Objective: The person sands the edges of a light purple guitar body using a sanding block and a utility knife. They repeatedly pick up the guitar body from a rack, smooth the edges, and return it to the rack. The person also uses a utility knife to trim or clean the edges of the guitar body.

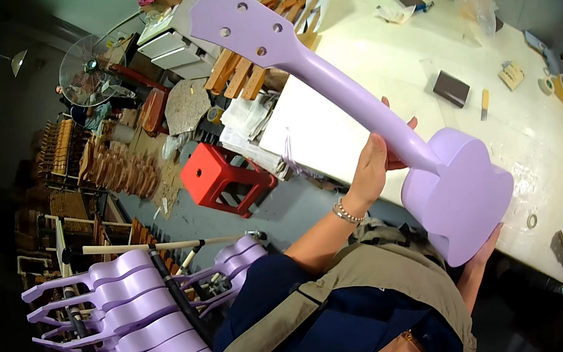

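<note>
I hold a lavender, unstrung ukulele (472, 194) in front of me, tilted, its back and neck toward my view. Its headstock, with several peg holes, points to the upper left. My left hand (373, 165), with a beaded bracelet at the wrist, is closed round the neck near the body. At the body's lower end my right hand (483, 251) supports the edge; most of its fingers are hidden behind the ukulele. Beyond it stands a white worktable (377, 35), where a dark rectangular block (451, 88) and a yellow-handled blade (484, 104) lie.
To the lower left, a rack holds several lavender ukuleles (141, 305). A red stool (211, 174) stands left of the table, near stacked papers (247, 119). Wooden necks (236, 76) lie by the table's far left corner. Tape rolls (562, 88) sit at the right.
</note>
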The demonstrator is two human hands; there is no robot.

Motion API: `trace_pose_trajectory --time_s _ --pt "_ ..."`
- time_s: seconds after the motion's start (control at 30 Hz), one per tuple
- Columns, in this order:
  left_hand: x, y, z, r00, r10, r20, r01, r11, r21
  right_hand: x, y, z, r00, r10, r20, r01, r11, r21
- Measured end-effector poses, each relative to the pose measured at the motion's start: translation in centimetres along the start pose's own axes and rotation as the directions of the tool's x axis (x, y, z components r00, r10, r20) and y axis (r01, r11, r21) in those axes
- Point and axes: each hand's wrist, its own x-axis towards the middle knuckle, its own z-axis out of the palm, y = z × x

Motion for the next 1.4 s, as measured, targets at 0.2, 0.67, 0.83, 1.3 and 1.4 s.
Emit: trace_pose_trajectory --time_s 0.2,0.67,0.83,1.3,1.4 --pt "0.2 0.2 -0.1 0.998 -0.055 -0.005 0.055 0.998 0.018 -0.8 -0.8 2.6 0.994 0.003 0.105 0.002 0.999 -0.048" --pt "2.3 -1.2 -2.2 0.990 0.139 0.039 -0.126 0.962 -0.243 -1.0 -1.5 2.0 0.995 0.092 0.049 -0.088 0.994 -0.065" --pt "3.0 0.3 -2.6 0.994 0.096 0.045 -0.069 0.911 -0.407 -2.0 0.1 -1.0 0.937 0.319 0.140 -0.322 0.947 -0.006" --pt "2.5 2.0 -0.9 0.994 0.075 0.085 -0.049 0.960 -0.277 -1.5 3.0 -1.3 0.854 0.477 0.207 -0.496 0.867 0.049" --pt "2.9 1.9 -0.4 0.994 0.067 0.087 -0.040 0.960 -0.279 -0.8 3.2 -1.5 0.856 0.468 0.221 -0.489 0.871 0.050"
